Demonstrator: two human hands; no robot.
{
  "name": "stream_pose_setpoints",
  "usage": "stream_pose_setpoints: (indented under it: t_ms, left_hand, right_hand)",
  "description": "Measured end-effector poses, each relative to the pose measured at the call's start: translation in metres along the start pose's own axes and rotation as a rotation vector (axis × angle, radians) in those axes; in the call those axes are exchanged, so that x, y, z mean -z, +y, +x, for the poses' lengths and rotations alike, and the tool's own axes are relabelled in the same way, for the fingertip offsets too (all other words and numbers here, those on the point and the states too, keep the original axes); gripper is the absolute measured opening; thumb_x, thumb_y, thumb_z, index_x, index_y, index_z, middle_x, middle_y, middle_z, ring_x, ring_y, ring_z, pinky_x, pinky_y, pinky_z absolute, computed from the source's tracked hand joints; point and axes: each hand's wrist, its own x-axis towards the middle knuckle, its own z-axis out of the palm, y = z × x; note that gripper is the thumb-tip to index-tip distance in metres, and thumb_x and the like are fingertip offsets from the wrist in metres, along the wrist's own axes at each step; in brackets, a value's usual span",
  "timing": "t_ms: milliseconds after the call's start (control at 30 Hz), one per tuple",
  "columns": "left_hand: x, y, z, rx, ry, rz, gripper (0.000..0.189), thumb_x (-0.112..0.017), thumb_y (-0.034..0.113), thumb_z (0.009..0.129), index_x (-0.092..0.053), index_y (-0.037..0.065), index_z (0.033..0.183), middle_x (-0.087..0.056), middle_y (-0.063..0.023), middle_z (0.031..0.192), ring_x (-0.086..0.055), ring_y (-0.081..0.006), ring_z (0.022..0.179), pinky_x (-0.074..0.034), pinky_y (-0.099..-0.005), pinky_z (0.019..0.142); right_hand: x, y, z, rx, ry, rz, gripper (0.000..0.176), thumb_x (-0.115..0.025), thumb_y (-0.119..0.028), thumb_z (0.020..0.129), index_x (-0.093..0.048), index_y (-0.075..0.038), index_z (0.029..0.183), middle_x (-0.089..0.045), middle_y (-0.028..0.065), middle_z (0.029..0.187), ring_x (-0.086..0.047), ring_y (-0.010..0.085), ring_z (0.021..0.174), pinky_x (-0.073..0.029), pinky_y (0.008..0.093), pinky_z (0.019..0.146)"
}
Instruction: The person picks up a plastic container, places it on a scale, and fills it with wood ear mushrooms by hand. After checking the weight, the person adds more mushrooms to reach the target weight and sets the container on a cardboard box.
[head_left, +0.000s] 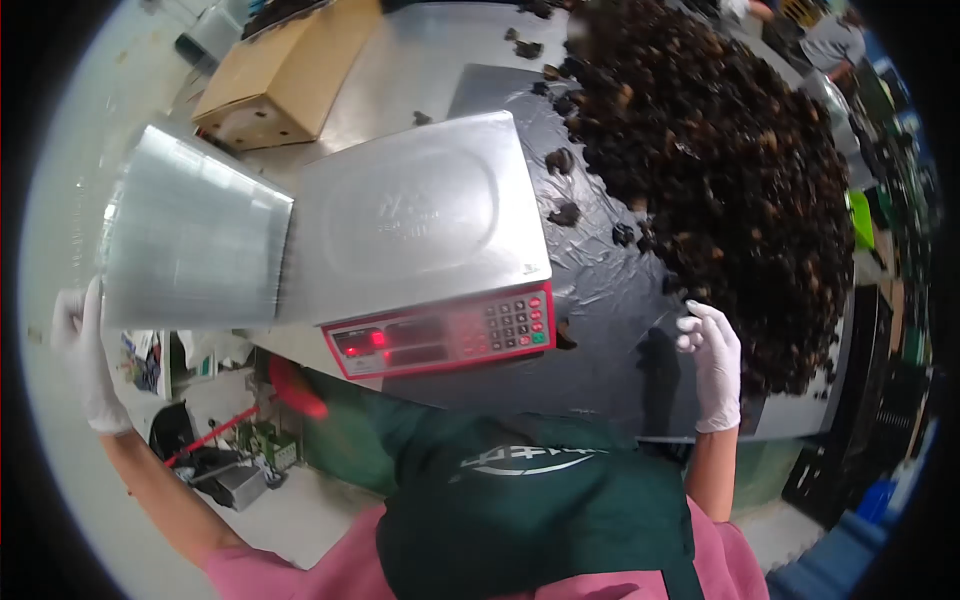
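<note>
My left hand (88,365), in a white glove, grips the near left edge of a clear plastic tub (195,240). This tub is held at the left of a weighing scale (415,205), which has a flat metal platform and a red front with lit red digits and a keypad. My right hand (714,370), also gloved in white, is loosely curled with its fingers apart and nothing visible in them. It hovers by the near edge of a large heap of dark brown, glossy, crumpled pieces (715,170).
A cardboard box (285,75) stands behind the tub on the metal table (400,65). Loose dark pieces (563,213) lie between scale and heap. Dark crates (870,400) stand at the right. Another person (832,45) is at the far right, near a green object (861,220).
</note>
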Motion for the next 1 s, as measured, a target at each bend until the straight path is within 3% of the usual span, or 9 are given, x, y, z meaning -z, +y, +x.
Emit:
stream_pose_setpoints:
  t_ms: [133,233,367,533,600,767,867,933,1000]
  left_hand:
    - [-0.1,0.108,-0.071,-0.376,-0.12,-0.103,0.013,-0.074,0.002,0.092,-0.064,0.003,0.085,-0.054,-0.0005,0.086,-0.054,-0.0154,0.09,-0.045,-0.0305,0.09]
    - [-0.18,0.126,-0.109,-0.728,-0.259,-0.088,0.018,-0.082,0.002,0.078,-0.066,0.007,0.084,-0.058,-0.0077,0.086,-0.057,-0.031,0.091,-0.045,-0.0483,0.103]
    - [-0.23,0.09,-0.138,-0.744,-0.374,-0.099,0.026,-0.086,0.004,0.073,-0.068,0.008,0.091,-0.06,-0.0069,0.086,-0.059,-0.0295,0.09,-0.043,-0.0514,0.107]
    - [-0.217,0.092,-0.137,-0.762,-0.401,-0.047,0.039,-0.083,0.005,0.077,-0.071,0.012,0.113,-0.069,-0.0062,0.106,-0.065,-0.0279,0.105,-0.039,-0.0521,0.114]
    - [-0.221,0.09,-0.138,-0.714,-0.405,-0.027,0.038,-0.082,0.004,0.078,-0.071,0.013,0.113,-0.07,-0.006,0.107,-0.065,-0.0278,0.107,-0.039,-0.0526,0.114]
    - [-0.225,0.091,-0.138,-0.721,-0.362,-0.064,0.035,-0.08,0.002,0.078,-0.072,0.012,0.111,-0.07,-0.0056,0.107,-0.065,-0.0271,0.106,-0.039,-0.0527,0.114]
    - [-0.219,0.093,-0.139,-0.702,-0.379,-0.031,0.035,-0.079,0.002,0.079,-0.071,0.01,0.111,-0.07,-0.0066,0.108,-0.065,-0.0274,0.106,-0.038,-0.052,0.115]
    - [-0.214,0.097,-0.137,-0.685,-0.386,-0.04,0.034,-0.079,0.002,0.08,-0.07,0.01,0.112,-0.07,-0.0073,0.11,-0.065,-0.0276,0.108,-0.038,-0.0523,0.116]
    - [-0.215,0.096,-0.14,-0.66,-0.386,-0.048,0.037,-0.08,0.003,0.079,-0.069,0.01,0.114,-0.07,-0.0072,0.111,-0.065,-0.028,0.109,-0.037,-0.0523,0.116]
  right_hand:
    - [-0.034,0.026,-0.025,-0.054,-0.05,-0.235,0.023,-0.063,-0.009,0.1,-0.07,-0.001,0.12,-0.073,0.0049,0.098,-0.064,0.0107,0.079,-0.053,0.0264,0.074]
    - [-0.067,0.057,-0.036,0.299,-0.172,-0.489,0.024,-0.069,-0.017,0.096,-0.07,-0.006,0.118,-0.072,0.0093,0.1,-0.067,0.0213,0.08,-0.055,0.0339,0.073]
    - [-0.111,0.062,-0.022,0.661,-0.129,-0.961,0.016,-0.073,-0.021,0.087,-0.07,-0.012,0.101,-0.064,0.011,0.086,-0.066,0.0317,0.077,-0.053,0.0423,0.067]
    - [-0.106,0.052,0.002,0.759,-0.015,-0.673,0.014,-0.074,-0.012,0.088,-0.073,-0.013,0.102,-0.067,0.0095,0.085,-0.069,0.029,0.073,-0.056,0.0394,0.066]
    - [-0.119,0.021,0.011,0.76,-0.031,-0.544,0.018,-0.075,-0.01,0.088,-0.073,-0.012,0.105,-0.067,0.0093,0.086,-0.069,0.0285,0.075,-0.055,0.0374,0.066]
    - [-0.198,-0.038,0.026,1.153,-0.095,-0.513,0.018,-0.074,-0.016,0.087,-0.07,-0.016,0.105,-0.063,0.0052,0.082,-0.065,0.0257,0.069,-0.052,0.0387,0.062]
    - [-0.227,-0.041,0.036,1.18,-0.183,-0.622,0.016,-0.073,-0.018,0.089,-0.069,-0.016,0.105,-0.063,0.0047,0.085,-0.063,0.0242,0.068,-0.05,0.0405,0.062]
    - [-0.213,-0.044,0.044,1.145,-0.039,-0.492,0.017,-0.075,-0.013,0.086,-0.073,-0.017,0.103,-0.068,0.0065,0.084,-0.066,0.026,0.07,-0.053,0.0377,0.066]
    - [-0.182,-0.035,0.061,0.77,-0.071,-0.217,0.015,-0.073,-0.013,0.091,-0.076,-0.011,0.106,-0.071,0.0075,0.089,-0.07,0.0286,0.076,-0.057,0.0374,0.072]
